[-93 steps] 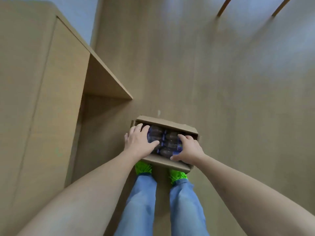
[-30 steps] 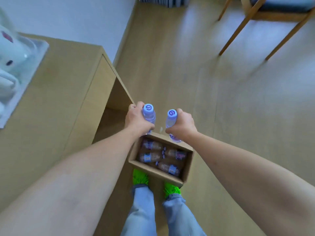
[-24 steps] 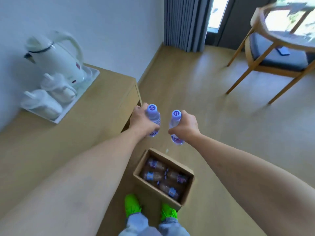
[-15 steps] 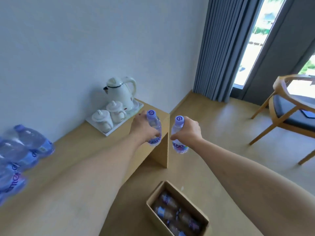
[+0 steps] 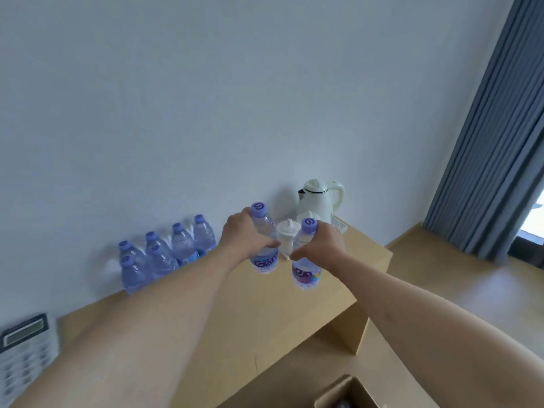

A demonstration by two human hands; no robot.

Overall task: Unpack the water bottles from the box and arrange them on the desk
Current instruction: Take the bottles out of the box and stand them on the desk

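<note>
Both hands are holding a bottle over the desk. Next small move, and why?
Probably carry both left and set them down next to the bottles standing by the wall. The left hand and right hand each grip a bottle upright, left bottle, right bottle, above the desk, not yet resting on it. Bare desk lies before that group; the kettle tray crowds the right.

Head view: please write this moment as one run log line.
left hand: holds bottle | right hand: holds second bottle | both above desk | bottle group by wall
</note>
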